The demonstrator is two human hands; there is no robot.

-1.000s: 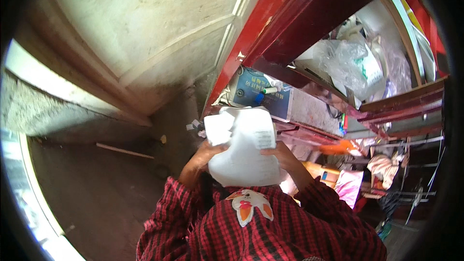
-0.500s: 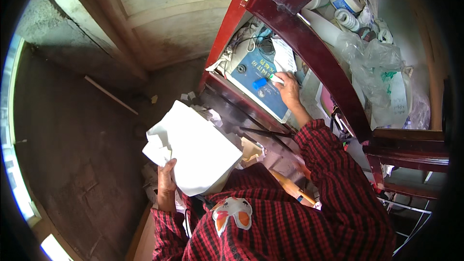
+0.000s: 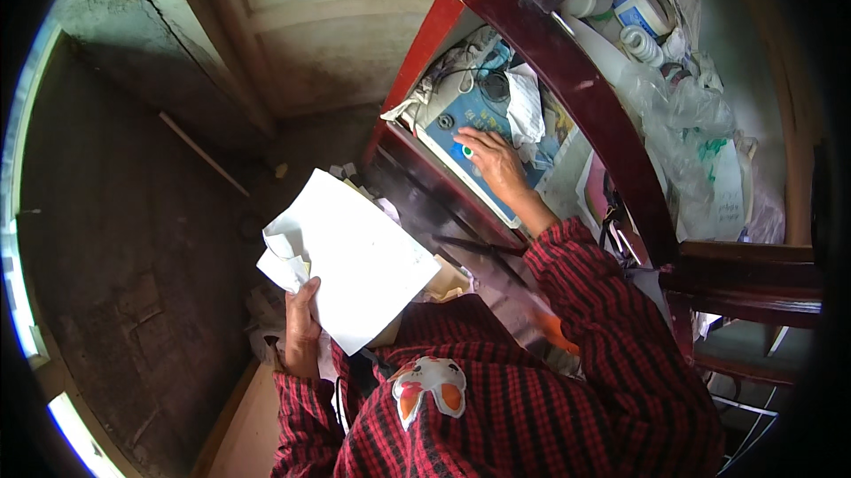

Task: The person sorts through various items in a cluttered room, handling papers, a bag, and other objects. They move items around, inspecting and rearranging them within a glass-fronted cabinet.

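Note:
My left hand (image 3: 303, 314) pinches the lower left edge of a stack of white paper sheets (image 3: 355, 256), thumb on top. The sheets' left corner curls over into a loose roll. Inside the red cabinet, my right hand (image 3: 496, 163) is over a blue book (image 3: 456, 112) with faded lettering. A small white cylinder with a green end (image 3: 467, 152) is between its thumb and fingers. The palm side of this hand is hidden. A dark round ring (image 3: 446, 122) lies on the book, beside my fingertips.
Crumpled white paper (image 3: 525, 106) and a black cable coil (image 3: 494, 85) lie behind the book. A dark red cabinet frame (image 3: 612, 115) curves between this compartment and another with clear plastic bags (image 3: 691, 110), a spiral bulb (image 3: 642, 44) and a white tub (image 3: 643, 7). Papers litter the floor.
My right hand has moved left and slightly lower over the book, covering most of the blue piece seen there before. The paper in my left hand has shifted slightly, its sheets lying flatter.

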